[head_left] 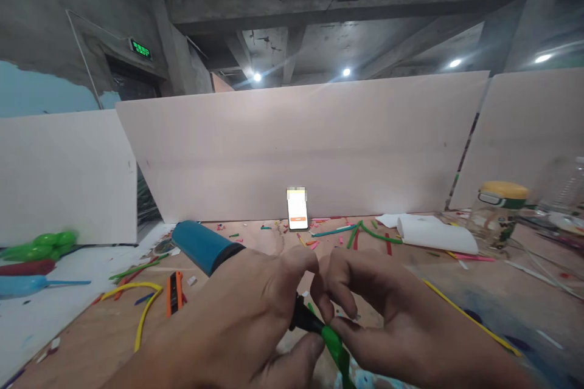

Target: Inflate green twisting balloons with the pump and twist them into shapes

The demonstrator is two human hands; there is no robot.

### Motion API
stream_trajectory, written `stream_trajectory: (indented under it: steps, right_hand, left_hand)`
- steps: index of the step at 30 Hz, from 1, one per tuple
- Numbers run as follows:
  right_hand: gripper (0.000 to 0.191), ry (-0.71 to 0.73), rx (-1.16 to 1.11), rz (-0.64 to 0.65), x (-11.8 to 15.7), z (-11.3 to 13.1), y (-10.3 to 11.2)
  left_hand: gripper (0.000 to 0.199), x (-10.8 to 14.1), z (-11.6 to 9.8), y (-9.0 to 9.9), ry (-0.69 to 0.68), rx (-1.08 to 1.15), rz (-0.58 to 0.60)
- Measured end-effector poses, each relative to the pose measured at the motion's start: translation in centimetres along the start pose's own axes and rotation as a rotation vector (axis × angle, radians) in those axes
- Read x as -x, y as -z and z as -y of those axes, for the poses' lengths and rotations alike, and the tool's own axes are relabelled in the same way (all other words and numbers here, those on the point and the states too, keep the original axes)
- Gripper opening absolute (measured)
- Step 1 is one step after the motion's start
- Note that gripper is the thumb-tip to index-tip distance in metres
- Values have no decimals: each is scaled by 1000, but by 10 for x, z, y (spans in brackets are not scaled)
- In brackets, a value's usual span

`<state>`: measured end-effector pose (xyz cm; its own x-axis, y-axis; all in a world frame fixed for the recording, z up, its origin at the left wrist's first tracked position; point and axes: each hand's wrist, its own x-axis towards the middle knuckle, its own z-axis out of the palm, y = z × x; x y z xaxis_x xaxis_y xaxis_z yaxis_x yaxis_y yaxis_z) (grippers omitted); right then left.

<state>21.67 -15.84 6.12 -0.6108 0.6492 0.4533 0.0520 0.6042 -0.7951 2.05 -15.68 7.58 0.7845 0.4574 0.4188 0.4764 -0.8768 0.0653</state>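
My left hand (241, 313) is closed around a blue hand balloon pump (205, 246), whose body slants away to the upper left. The pump's black nozzle (308, 318) comes out between my left thumb and fingers. On the nozzle's tip sits the neck of a limp green balloon (336, 349), which hangs down past the frame's bottom edge. My right hand (392, 310) pinches this balloon between thumb and fingers close to the nozzle. How far the neck reaches over the nozzle is partly hidden by my fingers.
A lit phone (298, 213) leans on the white board (296, 152). An orange box cutter (174, 293) and a yellow balloon (155, 298) lie left. Inflated green balloons (48, 246) rest far left. At right are rolled white paper (438, 236) and a yellow-lidded bottle (495, 216). Balloon scraps litter the table.
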Motion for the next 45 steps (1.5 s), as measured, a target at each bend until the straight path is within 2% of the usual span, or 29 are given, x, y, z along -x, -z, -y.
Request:
stream_trajectory:
  steps: [6,12,18,21,22,24,26,27,28,29,31,33,35,37,39,41,45]
  right_hand:
    - [27,-3,-50,0,-4,-1,-1]
    - [27,-24,-161,15,-9,-6,-5]
    - [28,-31,-269,-10,-12,-19,-6]
    - [25,-72,-386,-5,-18,-28,-4]
    - [23,-94,-437,18,-20,-32,-2]
    - [19,-151,-561,145,-22,-43,2]
    - [25,-199,-654,337,-23,-56,6]
    - [30,-215,-664,399,-23,-62,8]
    - [34,-231,-645,403,-23,-66,11]
    - [35,-246,-595,350,-22,-69,13]
    - [33,-283,-426,136,-22,-69,18]
    - [33,-304,-220,-68,-24,-63,24]
    - [35,-298,-83,-182,-28,-56,31]
    - [37,-265,-25,-253,-34,-51,39]
    - [39,-230,24,-313,-43,-50,47]
    - [40,-206,82,-350,-53,-50,55]
    - [43,-132,116,-387,-75,-54,67]
  left_hand:
    - [35,-1,-1,-1,42,104,37]
    - [33,4,0,-4,44,75,-16]
    - [25,0,3,3,181,90,99]
    - [22,-2,8,4,237,80,112]
    - [20,-3,12,4,247,80,104]
    - [21,-5,19,4,269,65,78]
    - [25,-8,26,6,287,24,59]
    - [28,-10,29,7,287,5,61]
    - [29,-11,32,8,283,-3,70]
    - [29,-12,34,8,273,7,84]
    - [28,-14,37,9,255,102,125]
    - [29,-15,41,6,286,304,164]
    - [29,-16,45,0,398,607,224]
    - [30,-17,49,-6,515,862,293]
    - [30,-20,52,-12,570,1019,342]
    - [30,-24,55,-18,584,1173,344]
    - [28,-31,59,-31,573,1640,324]
